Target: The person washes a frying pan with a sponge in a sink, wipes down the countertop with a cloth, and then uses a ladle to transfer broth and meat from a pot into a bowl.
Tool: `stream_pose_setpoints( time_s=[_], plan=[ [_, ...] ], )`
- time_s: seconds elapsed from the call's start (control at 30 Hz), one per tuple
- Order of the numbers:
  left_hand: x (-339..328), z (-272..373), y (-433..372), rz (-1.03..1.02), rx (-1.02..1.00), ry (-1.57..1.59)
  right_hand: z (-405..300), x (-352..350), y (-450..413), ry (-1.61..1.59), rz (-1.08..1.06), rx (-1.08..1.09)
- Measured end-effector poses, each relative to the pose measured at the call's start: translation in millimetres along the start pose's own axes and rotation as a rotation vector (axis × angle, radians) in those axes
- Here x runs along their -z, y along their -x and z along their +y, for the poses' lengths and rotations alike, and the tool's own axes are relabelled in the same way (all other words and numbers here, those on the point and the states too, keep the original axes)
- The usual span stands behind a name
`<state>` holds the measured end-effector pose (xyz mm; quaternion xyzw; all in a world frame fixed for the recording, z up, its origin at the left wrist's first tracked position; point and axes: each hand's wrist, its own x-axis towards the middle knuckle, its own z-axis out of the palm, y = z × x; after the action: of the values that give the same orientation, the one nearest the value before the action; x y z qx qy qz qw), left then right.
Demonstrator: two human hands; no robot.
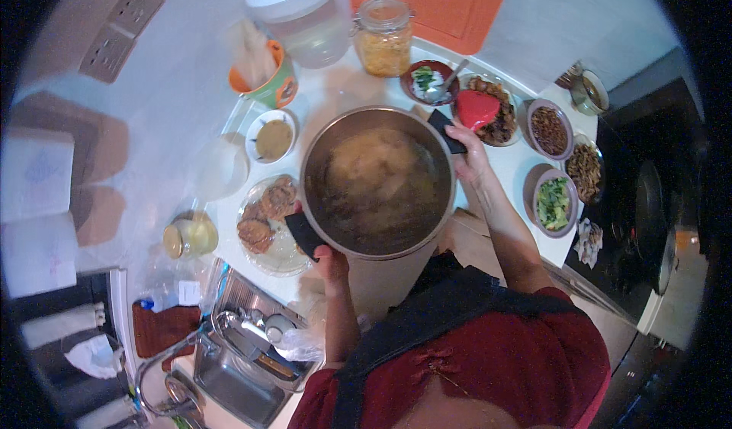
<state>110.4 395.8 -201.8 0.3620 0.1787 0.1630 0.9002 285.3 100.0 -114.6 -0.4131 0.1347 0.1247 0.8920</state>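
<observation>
A large metal pot (377, 183) with liquid and steam or pale contents fills the middle of the view. My left hand (331, 263) grips its black side handle at the lower left, above a glass plate of browned patties (257, 229). On the opposite side, my right hand (472, 152) holds the other black handle. Close beyond that hand lie a red heart-shaped object (478, 110) and a dish of dark cooked food (498, 129). A dark red bowl (410, 80) holds white food, greens and a metal spoon. The pot's underside is hidden.
A lidded clear pitcher (309, 29), a clip-top glass jar (384, 40) and a bowl of sauce (273, 137) stand beyond the pot. At right are bowls of greens (553, 203) and brown food (549, 129), beside the black hob (623, 200). A knife lies over the sink (240, 386).
</observation>
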Motion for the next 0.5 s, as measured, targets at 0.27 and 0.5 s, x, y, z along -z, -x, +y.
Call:
stream_pose_setpoints(
  time_s=[0.27, 0.5],
  plan=[
    [-93, 37, -9, -0.005, 0.037, -0.075, 20, 12, 20, -0.030, -0.306, 0.152],
    [-77, 32, -28, -0.134, -0.378, -0.468, 57, 41, 10, 0.543, -0.152, 0.180]
  ],
)
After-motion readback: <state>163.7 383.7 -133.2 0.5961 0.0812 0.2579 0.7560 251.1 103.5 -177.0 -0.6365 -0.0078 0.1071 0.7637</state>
